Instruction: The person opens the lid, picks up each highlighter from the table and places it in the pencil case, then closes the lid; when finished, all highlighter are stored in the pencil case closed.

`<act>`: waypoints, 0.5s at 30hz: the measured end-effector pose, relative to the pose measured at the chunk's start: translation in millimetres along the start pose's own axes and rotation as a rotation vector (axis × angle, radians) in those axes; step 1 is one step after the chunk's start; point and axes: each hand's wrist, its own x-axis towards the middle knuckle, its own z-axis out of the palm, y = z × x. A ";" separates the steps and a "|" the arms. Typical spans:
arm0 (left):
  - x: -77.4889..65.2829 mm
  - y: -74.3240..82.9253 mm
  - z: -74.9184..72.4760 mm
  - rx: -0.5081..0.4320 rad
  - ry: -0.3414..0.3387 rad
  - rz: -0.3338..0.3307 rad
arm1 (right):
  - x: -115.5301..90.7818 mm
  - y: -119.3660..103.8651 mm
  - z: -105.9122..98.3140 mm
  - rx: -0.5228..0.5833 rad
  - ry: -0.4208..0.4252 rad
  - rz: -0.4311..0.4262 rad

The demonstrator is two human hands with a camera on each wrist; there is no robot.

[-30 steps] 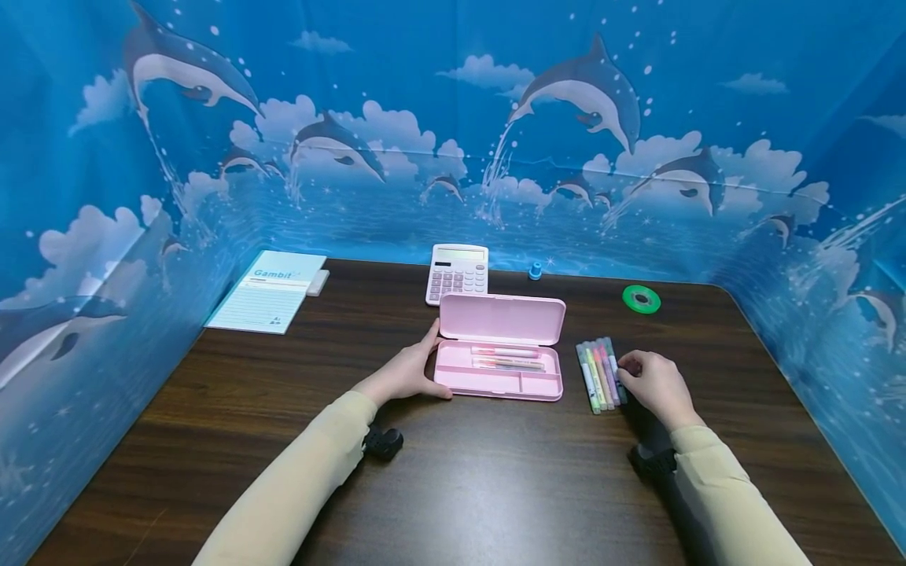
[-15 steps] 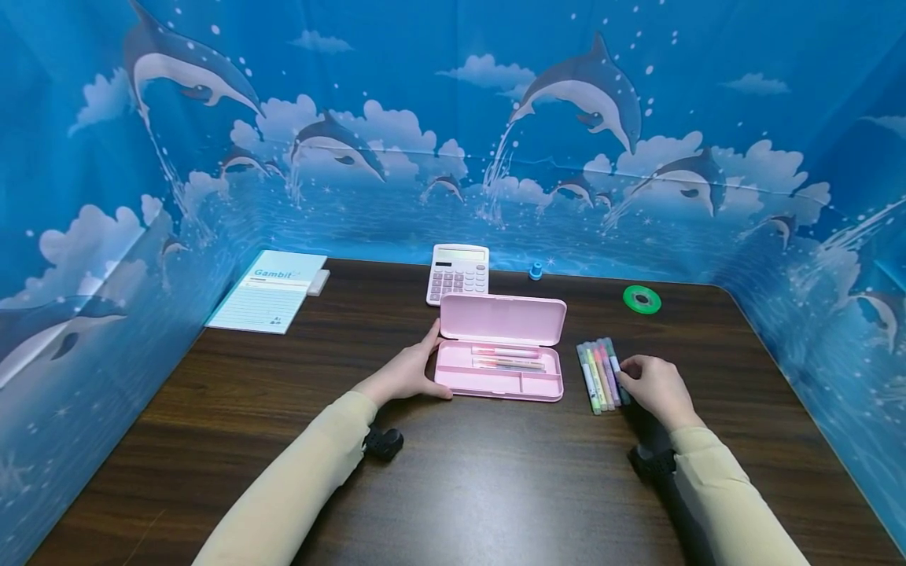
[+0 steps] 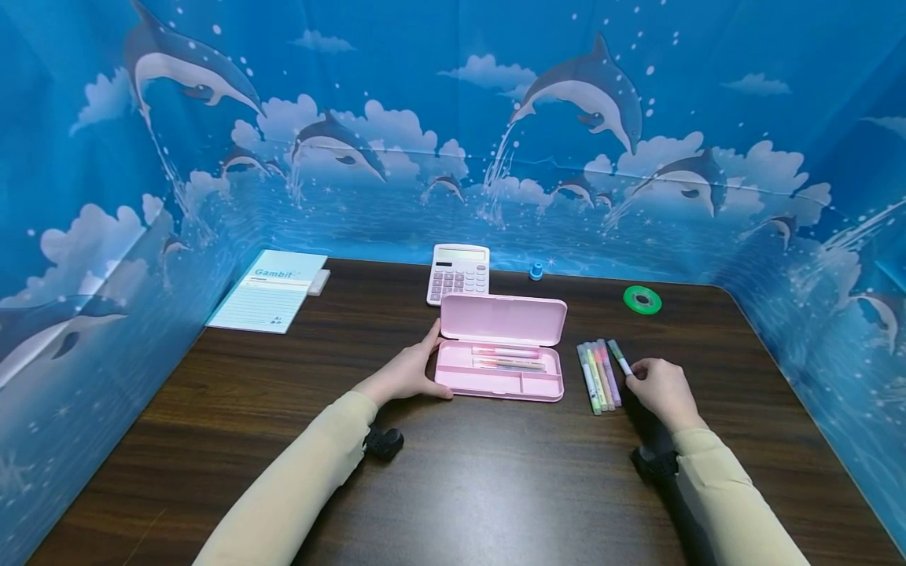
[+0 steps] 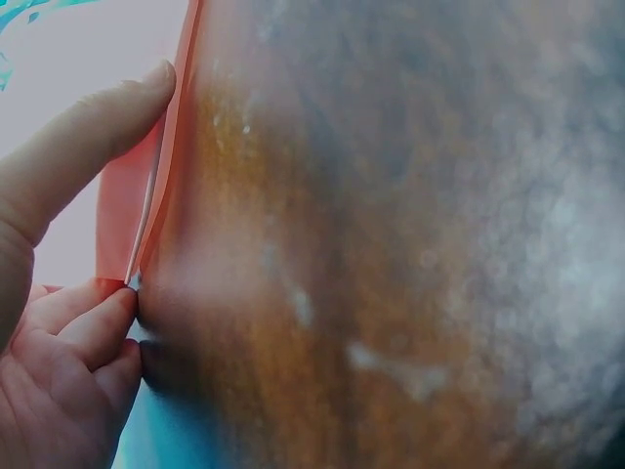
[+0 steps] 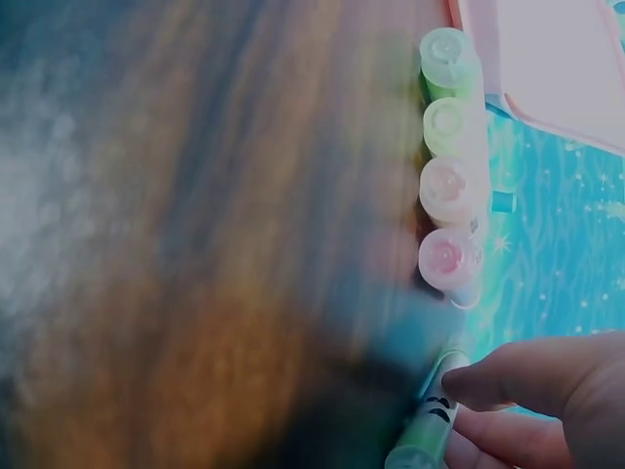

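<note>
The open pink pencil case (image 3: 495,383) lies on the table with its lid raised. Several slim pens (image 3: 506,354) lie in its long compartment. My left hand (image 3: 405,371) holds the case at its left end; in the left wrist view the thumb (image 4: 117,122) presses the case's side and the fingers curl at its corner. Between thumb and fingers, my right hand (image 3: 664,391) pinches a highlighter (image 5: 430,425) with a dark green end. It slants just right of a side-by-side row of highlighters (image 3: 598,377), apart from them. The row's rounded ends show in the right wrist view.
Behind the case stands a white calculator (image 3: 458,271), with a small blue bottle-like object (image 3: 535,271) to its right. A green ring-shaped roll (image 3: 642,299) lies at the back right. At the back left, a notebook (image 3: 269,292) overlaps a small white object (image 3: 318,283).
The right hand has drawn the dark green-ended highlighter rightward out of the row and tilted it, leaving a gap. The left hand and pencil case have stayed put.
</note>
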 end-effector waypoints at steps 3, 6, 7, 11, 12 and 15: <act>-0.6 0.0 0.3 0.001 0.001 0.002 | -0.6 1.3 -0.3 0.006 0.012 -0.001; -0.7 0.3 -0.2 0.000 -0.002 0.006 | -2.1 1.4 -1.0 0.009 0.028 -0.006; -0.6 0.5 -0.3 0.000 -0.003 0.007 | -2.7 1.2 -1.3 0.010 0.033 -0.008; 0.2 1.0 -0.5 0.002 -0.010 0.011 | -5.3 -0.1 -2.5 0.006 0.057 -0.021; 0.4 1.0 -0.5 0.004 -0.010 0.009 | -5.8 -0.8 -2.8 0.006 0.066 -0.031; 0.9 0.5 -0.1 0.011 -0.006 0.004 | -6.2 -2.7 -2.9 -0.002 0.098 -0.059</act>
